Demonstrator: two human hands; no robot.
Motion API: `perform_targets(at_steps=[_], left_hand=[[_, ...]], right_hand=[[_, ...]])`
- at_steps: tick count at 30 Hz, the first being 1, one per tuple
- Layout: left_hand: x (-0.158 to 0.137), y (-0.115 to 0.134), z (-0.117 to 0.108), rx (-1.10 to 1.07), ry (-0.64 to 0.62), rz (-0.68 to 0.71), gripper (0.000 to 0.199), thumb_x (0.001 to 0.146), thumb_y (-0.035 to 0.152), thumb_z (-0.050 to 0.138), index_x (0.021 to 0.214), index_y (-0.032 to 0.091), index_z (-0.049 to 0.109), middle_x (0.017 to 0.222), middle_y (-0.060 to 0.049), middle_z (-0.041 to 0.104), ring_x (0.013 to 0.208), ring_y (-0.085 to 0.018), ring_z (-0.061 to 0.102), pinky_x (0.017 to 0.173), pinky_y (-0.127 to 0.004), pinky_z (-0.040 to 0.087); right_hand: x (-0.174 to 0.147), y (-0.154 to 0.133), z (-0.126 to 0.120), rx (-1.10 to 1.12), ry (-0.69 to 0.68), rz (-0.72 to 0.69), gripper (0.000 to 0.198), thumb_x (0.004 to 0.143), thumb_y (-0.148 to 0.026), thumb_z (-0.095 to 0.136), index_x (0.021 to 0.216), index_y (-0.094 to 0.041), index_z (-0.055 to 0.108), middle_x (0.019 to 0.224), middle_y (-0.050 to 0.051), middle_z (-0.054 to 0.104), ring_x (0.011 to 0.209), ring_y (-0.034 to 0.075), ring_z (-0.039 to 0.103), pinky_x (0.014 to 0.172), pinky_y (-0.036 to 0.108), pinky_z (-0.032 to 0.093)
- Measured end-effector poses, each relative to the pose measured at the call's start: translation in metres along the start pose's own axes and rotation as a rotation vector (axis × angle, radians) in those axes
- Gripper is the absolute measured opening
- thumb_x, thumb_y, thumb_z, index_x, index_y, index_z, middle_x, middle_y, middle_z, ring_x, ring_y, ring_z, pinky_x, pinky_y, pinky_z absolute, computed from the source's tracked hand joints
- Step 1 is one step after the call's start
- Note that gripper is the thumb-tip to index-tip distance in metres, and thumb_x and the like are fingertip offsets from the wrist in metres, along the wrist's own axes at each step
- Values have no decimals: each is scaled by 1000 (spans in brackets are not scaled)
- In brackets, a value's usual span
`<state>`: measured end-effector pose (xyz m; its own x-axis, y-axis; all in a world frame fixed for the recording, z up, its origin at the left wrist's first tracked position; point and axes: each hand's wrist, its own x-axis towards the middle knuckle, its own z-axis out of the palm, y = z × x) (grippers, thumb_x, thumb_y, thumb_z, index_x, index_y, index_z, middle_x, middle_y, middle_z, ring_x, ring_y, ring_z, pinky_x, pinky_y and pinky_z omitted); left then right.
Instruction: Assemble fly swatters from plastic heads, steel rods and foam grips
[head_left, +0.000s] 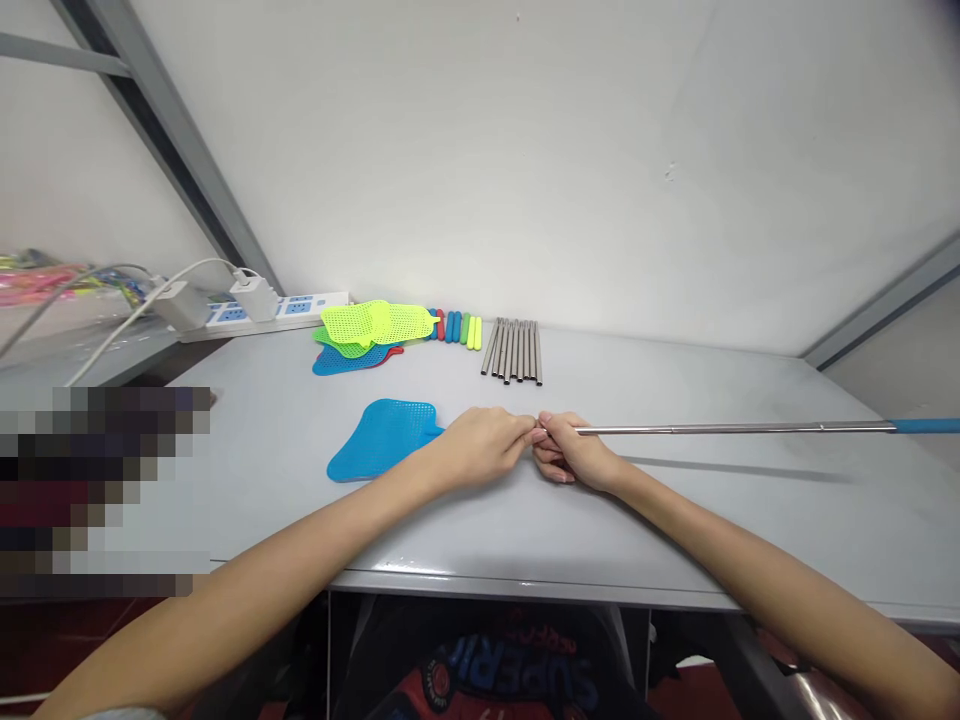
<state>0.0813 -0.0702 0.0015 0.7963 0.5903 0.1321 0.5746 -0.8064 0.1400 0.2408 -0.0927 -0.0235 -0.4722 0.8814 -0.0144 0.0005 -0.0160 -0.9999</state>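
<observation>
1. As both hands meet near the middle of the frame, the metal rod [735, 428] already looks drawn out into several sections, with a blue grip [926, 426] on its end at the right edge.
2. The blue swatter head [386, 440] lies left of centre on the table [675, 540], apparently not joined to the rod; its neck runs up to the left hand [484, 447], and whether they touch cannot be told.
3. Other parts remain loose, so by their look only one rod is fully drawn out: a row of short metal tubes [517, 352] above the centre, coloured grips [453, 327] just left of them, and a pile of swatter heads [379, 323] farther left, yellow on top.
4. The right hand [574, 450] is closed around the rod's thin part, while the left hand is pinched narrow and seems to grip the tip, though its fingers hide most of it.
5. The rod's long axis runs almost level across the right half of the frame, rising very slightly rightward. The thin tip points left; the thicker, gripped end points right, where the frame cuts it off. A shadow below it suggests that it is raised off the table.
</observation>
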Motion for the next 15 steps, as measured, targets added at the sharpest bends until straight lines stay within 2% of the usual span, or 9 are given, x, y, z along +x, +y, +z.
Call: perform_targets(at_steps=[5, 11, 15], left_hand=[[7, -4, 4, 23, 42, -32, 32, 87, 30, 26, 80, 18, 54, 66, -2, 59, 58, -14, 53, 49, -24, 29], [14, -11, 2, -20, 63, -59, 36, 89, 36, 23, 78, 18, 52, 68, -1, 58, 58, -13, 51, 50, -24, 27], [11, -18, -5, -85, 51, -36, 38, 88, 41, 23, 75, 18, 51, 69, 0, 57, 61, -12, 50, 52, -22, 28]], right_hand=[[6, 0, -4, 58, 54, 17, 43, 82, -44, 36, 48, -18, 30, 37, -7, 27, 28, 5, 32, 29, 18, 19], [14, 1, -5, 188, 215, 44, 39, 78, -40, 45, 50, -18, 29, 40, -9, 23, 29, 4, 30, 28, 17, 16], [14, 0, -4, 210, 188, 44, 39, 77, -40, 48, 50, -18, 30, 42, -8, 24, 30, 4, 31, 29, 17, 16]])
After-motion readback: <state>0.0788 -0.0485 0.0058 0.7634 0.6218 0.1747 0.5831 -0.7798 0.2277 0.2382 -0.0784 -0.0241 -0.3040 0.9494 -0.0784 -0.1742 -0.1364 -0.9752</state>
